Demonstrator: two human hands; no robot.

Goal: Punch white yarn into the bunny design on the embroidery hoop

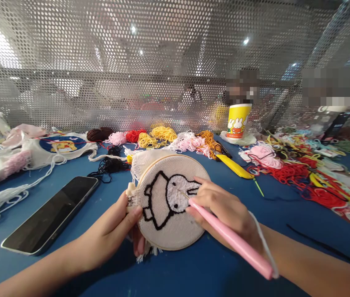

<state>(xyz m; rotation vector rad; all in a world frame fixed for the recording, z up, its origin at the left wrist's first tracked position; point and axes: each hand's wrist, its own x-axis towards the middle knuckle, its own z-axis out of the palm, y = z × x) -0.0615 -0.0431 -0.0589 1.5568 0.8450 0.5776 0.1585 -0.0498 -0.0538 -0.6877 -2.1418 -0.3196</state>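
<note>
Needle tool (231, 238) slants, tip up-left at hoop (185, 236); right hand (223, 206) grips tool, left hand (110, 232) clasps hoop.

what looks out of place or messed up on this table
The red yarn at right is tangled with other colours, unlike the separate heaps behind the hoop. A black strand lies alone at lower right. The cup stands upright; I see no spill.

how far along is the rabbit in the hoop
Done, it seems: the black outline, where visible, and most of the white face. In hand: the right hand holds the pink needle pen, tip at the face; the left hand holds the hoop. Probably left: the body, bare cloth. Fingers partly hide the ears.
</note>
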